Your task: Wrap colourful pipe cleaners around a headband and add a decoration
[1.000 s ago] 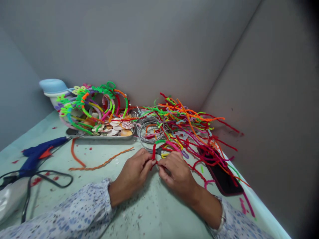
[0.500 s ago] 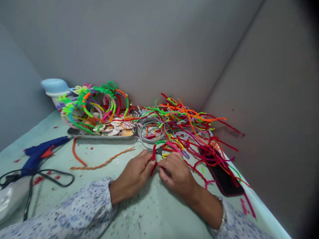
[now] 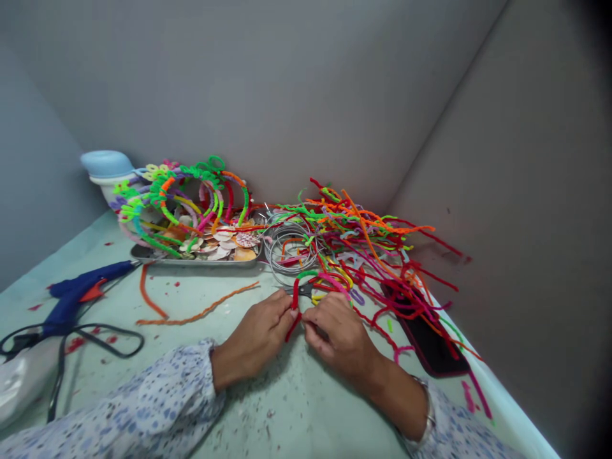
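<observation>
A curved band wrapped in red, green and pink pipe cleaner [image 3: 295,293] arches between my two hands near the table's middle. My left hand [image 3: 253,335] pinches its red side between thumb and fingers, and a short red tail pokes out below the fingertips. My right hand [image 3: 338,328] is closed opposite, fingers curled at the pink side and thumb close to the red tail. Its fingers hide the band's lower right part. Just behind the band lie scissors [image 3: 302,290] with dark blades and red and yellow handles, partly covered.
A metal tray [image 3: 201,262] holds shells and several finished colourful rings [image 3: 191,172]. Coiled grey wire [image 3: 282,258] and a heap of loose pipe cleaners [image 3: 354,223] lie behind. A blue glue gun [image 3: 71,296], orange pipe cleaners [image 3: 205,312], a dark phone [image 3: 435,344] and a blue-lidded container [image 3: 108,164] surround my hands.
The short red tail below my left fingertips has shifted slightly down and left. Both hands keep nearly the same place and grip.
</observation>
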Available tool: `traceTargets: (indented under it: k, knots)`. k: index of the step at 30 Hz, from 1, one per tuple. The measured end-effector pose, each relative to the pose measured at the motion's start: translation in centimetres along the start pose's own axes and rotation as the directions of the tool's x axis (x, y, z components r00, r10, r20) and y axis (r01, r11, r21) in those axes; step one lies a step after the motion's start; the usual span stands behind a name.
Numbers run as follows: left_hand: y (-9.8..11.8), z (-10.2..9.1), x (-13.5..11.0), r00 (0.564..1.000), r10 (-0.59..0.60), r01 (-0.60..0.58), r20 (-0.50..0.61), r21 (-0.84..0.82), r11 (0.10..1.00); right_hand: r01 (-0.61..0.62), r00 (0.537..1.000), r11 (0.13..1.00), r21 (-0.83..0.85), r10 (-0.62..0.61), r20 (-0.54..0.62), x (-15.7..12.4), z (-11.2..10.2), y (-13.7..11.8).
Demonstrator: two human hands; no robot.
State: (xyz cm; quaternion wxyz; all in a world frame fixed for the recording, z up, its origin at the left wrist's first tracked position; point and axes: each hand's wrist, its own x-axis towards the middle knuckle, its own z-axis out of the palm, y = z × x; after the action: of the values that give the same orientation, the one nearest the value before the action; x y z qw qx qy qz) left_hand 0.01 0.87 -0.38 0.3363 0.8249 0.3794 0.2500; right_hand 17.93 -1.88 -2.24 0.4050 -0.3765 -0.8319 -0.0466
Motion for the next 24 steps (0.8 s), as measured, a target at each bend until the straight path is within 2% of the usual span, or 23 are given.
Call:
traceTargets:
  k: [24]
  knots:
    - [-0.85,0.55,0.5,0.997,-0.077,0.079,0.021,-0.175,0.981,0.005,1.0,1.0,-0.006,-0.005,0.021,-0.02,0.08,0.08]
